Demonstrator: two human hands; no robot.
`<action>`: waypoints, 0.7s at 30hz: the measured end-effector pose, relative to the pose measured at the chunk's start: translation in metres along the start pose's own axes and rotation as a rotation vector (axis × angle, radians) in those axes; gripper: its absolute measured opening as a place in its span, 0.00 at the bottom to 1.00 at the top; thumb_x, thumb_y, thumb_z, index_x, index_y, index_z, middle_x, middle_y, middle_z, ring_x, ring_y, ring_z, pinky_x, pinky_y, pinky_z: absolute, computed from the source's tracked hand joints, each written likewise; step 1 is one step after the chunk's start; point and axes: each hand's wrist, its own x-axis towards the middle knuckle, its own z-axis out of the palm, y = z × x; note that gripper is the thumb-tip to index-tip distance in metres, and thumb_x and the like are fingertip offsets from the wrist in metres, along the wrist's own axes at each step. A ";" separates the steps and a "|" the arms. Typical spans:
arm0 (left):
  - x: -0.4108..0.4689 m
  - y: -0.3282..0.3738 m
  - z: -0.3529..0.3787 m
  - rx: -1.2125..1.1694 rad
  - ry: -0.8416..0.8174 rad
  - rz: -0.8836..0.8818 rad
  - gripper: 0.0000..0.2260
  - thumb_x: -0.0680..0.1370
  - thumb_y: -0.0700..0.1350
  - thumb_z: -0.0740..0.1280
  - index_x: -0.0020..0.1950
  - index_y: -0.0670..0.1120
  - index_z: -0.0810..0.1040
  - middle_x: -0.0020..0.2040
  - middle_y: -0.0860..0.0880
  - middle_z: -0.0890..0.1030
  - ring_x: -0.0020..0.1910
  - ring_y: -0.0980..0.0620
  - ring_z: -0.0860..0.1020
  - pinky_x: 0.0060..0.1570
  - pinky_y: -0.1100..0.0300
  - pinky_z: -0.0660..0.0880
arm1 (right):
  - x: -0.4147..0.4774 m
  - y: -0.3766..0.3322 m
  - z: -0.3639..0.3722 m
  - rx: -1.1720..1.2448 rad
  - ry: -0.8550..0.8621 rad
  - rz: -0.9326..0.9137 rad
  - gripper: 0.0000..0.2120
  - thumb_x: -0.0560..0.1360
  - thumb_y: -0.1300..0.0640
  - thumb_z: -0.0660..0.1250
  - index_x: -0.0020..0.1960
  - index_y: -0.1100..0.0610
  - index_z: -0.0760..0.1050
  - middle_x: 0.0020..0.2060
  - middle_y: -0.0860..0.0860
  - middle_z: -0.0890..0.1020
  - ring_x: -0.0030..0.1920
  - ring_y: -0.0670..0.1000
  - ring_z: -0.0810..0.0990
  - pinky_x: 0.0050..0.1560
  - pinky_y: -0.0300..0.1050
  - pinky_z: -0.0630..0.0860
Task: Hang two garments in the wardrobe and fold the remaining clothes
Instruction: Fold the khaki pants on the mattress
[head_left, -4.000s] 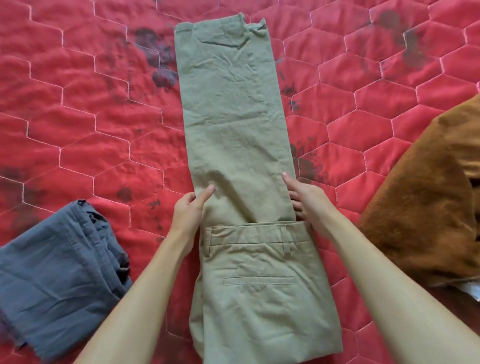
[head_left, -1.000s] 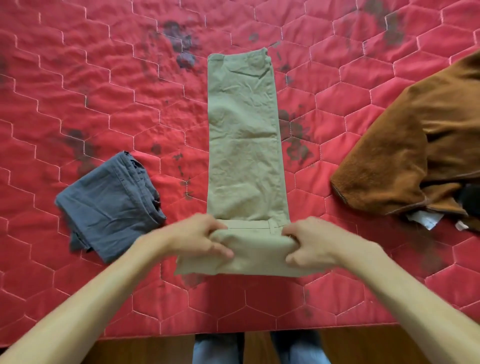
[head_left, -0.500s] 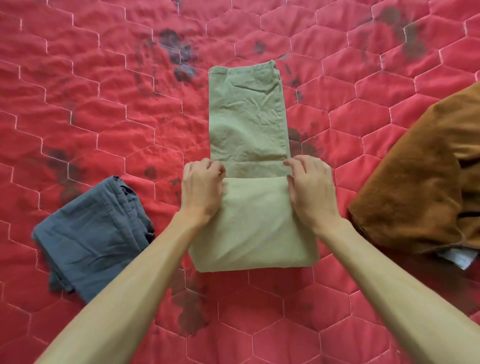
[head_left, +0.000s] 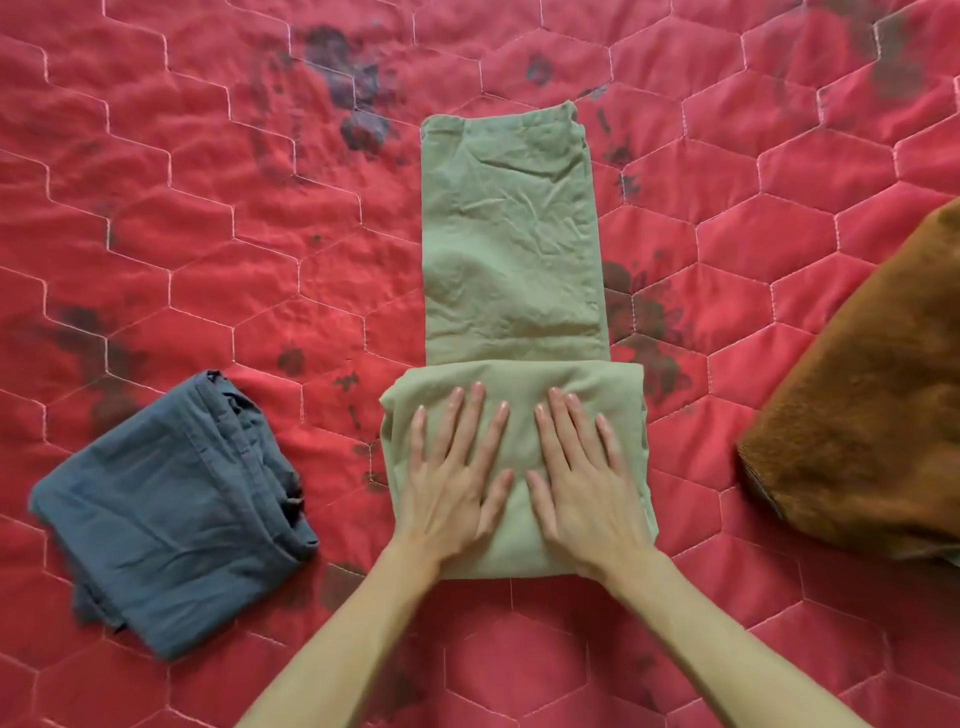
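left hand (head_left: 452, 483) + right hand (head_left: 582, 483): fingers straight, pressing khaki trousers (head_left: 511, 234) | brown garment (head_left: 872, 415): cut off at right edge

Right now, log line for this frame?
step: pressing fold | khaki trousers: partly folded | left hand: flat on fold | right hand: flat on fold

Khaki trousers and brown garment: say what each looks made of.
Khaki trousers: likely woven cotton twill, matte; fine sharp creases show. Brown garment: fuzzy, suede-like or fleece nap, no sheen; which one is unclear.
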 end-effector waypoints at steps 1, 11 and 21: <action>0.004 -0.002 0.003 0.016 -0.003 -0.009 0.29 0.80 0.57 0.56 0.80 0.47 0.60 0.81 0.42 0.57 0.80 0.43 0.55 0.74 0.36 0.54 | 0.005 0.002 0.002 -0.005 0.003 -0.002 0.33 0.79 0.47 0.55 0.80 0.59 0.54 0.81 0.55 0.53 0.81 0.52 0.49 0.78 0.57 0.54; 0.006 0.001 -0.006 0.103 -0.075 -0.050 0.30 0.81 0.60 0.55 0.81 0.51 0.56 0.82 0.44 0.52 0.81 0.45 0.51 0.74 0.33 0.51 | 0.006 0.005 -0.003 -0.039 -0.029 -0.020 0.36 0.81 0.39 0.51 0.81 0.59 0.51 0.81 0.55 0.50 0.81 0.53 0.47 0.79 0.56 0.50; -0.073 0.009 -0.020 0.131 -0.322 0.089 0.53 0.67 0.69 0.70 0.81 0.42 0.53 0.80 0.33 0.47 0.80 0.34 0.46 0.69 0.28 0.58 | -0.068 0.018 -0.020 -0.178 -0.179 -0.193 0.47 0.64 0.56 0.73 0.79 0.60 0.58 0.78 0.63 0.57 0.78 0.62 0.58 0.76 0.58 0.59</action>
